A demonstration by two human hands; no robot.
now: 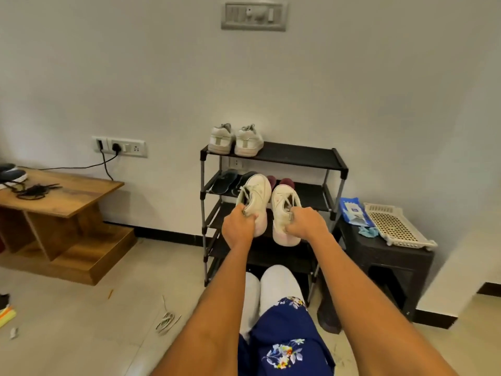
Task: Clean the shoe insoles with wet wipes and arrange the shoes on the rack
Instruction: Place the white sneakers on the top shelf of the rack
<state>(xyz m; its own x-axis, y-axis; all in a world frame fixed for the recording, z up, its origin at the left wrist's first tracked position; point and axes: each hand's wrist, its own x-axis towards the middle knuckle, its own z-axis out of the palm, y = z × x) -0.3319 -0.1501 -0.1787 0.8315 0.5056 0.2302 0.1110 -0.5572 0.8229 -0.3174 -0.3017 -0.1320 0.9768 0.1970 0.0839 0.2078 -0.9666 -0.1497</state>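
The left hand (238, 226) grips the heel of one white shoe (254, 202), and the right hand (307, 223) grips the heel of its mate (284, 213). Both shoes are held side by side, toes forward, before the black rack (311, 156). Another pale pair (235, 139) sits on its top shelf; a wipes pack (352, 213) lies on the dark stool (379, 256) at right.

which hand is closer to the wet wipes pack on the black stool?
Right. The right hand grips a white shoe in front of the rack, just left of the wet wipes pack. The left hand holds the other white shoe farther left.
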